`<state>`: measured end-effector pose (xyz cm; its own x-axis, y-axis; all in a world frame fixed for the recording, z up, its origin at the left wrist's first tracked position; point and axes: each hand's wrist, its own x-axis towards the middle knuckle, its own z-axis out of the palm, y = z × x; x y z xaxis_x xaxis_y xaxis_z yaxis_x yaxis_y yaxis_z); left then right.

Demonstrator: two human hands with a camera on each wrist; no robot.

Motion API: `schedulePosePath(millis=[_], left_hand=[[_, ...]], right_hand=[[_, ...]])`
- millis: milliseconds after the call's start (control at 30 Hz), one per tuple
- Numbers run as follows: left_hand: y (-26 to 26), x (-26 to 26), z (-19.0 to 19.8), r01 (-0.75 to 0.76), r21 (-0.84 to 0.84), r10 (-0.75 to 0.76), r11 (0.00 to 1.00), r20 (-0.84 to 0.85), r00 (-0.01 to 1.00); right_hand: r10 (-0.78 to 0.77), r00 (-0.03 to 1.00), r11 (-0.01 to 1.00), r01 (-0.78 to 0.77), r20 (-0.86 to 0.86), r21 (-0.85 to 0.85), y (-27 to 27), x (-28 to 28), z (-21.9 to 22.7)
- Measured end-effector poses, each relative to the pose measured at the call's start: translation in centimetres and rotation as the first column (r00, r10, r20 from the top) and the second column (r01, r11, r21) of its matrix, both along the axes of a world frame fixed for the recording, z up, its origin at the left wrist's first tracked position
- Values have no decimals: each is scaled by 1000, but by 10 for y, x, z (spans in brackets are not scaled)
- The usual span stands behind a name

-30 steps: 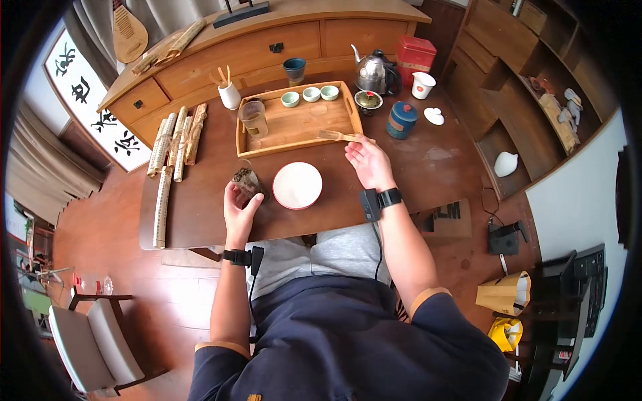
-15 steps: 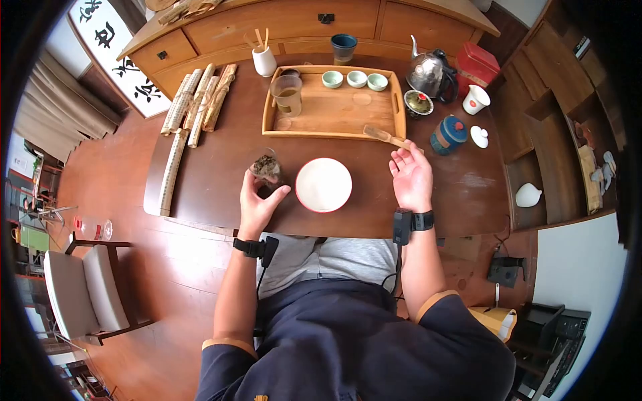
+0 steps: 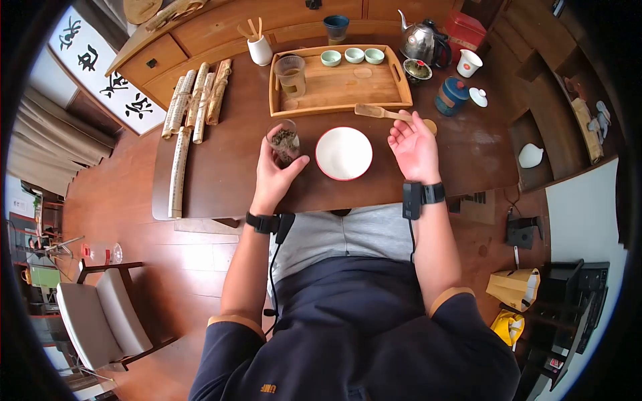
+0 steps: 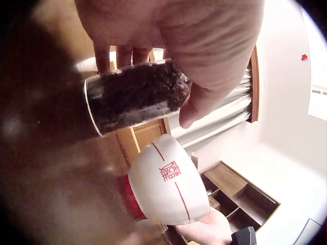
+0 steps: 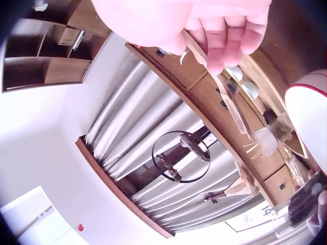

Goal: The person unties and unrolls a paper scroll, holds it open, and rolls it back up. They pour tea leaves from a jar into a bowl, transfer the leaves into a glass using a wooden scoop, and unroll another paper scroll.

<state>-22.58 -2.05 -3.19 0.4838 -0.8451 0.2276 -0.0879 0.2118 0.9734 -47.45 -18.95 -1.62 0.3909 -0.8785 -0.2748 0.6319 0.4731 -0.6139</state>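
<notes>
Currently, your left hand [image 3: 275, 179] is gripping the clear glass [image 3: 285, 142] just to the left of the white bowl [image 3: 344, 154], the landmark for all positions given. The left thumb is bearing on the near side of the glass and the fingers are curving round the opposite side. The glass is containing dark, loose material; whether its base is touching the table [image 3: 234, 160] cannot be told. Your right hand [image 3: 416, 152], to the right of the bowl, is holding the wooden scoop [image 3: 378, 112] between thumb and fingers, with the palm facing up and the fingers partly curled. The scoop is lying crosswise beyond the bowl, its flat end pointing left. The bowl itself is standing upright on the table, its red rim facing up, apart from both hands. Beyond the bowl, the wooden tray [image 3: 322, 102] is carrying a clear cup [image 3: 290, 77] at its left and three small green cups [image 3: 354, 56] along its far side. Beyond and to the right of the bowl, the blue canister [image 3: 452, 97] is standing near a white lid [image 3: 478, 97], with the metal kettle [image 3: 420, 44] standing farther back. Left of the bowl, bamboo slips [image 3: 198, 100] are lying on the table.
</notes>
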Motion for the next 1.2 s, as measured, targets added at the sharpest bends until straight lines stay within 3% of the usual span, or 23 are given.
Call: schedulePosePath(millis=[33,100,167,233,300,400,567,700,767,900,1000,1067,1200], left_hand=[[-1,3,-1,-2,-12,2,1000,-2,1000],[0,10,-5,-15,113,-3,993,163,987],[1,8,-7,-27,35,22,999,137,990],[5,7,-2,63,-25,-59,998,132,990],[5,11,2,80,2,-79,997,211,974],[0,16,9,84,40,-90,996,201,975],[-4,21,14,-32,115,-24,993,455,890],[-6,17,23,-51,113,-15,992,515,857],[-5,13,31,-100,86,21,991,646,763],[-7,12,29,-125,14,73,992,745,663],[-7,9,32,-139,-1,90,990,767,636],[-7,9,34,-129,25,64,991,766,640],[-9,9,33,-149,49,52,988,793,607]], right_hand=[[2,1000,1000,-2,-2,-12,-1,2,-1],[-6,998,998,2,-70,-60,-3,4,-1],[-12,997,992,2,-75,-127,-2,5,5],[33,993,975,-58,-117,-212,1,6,20],[21,989,955,-63,-148,-288,5,10,38],[26,983,937,-87,-182,-339,4,12,55],[87,977,916,-155,-195,-370,13,8,63],[96,973,919,-168,-211,-356,12,2,57],[95,974,922,-164,-207,-350,11,0,51],[112,976,933,-168,-185,-319,10,-3,41],[159,980,957,-183,-122,-227,3,-4,24],[241,970,969,-239,26,-64,-6,-4,3],[287,948,957,-289,137,-7,-12,-6,-25]])
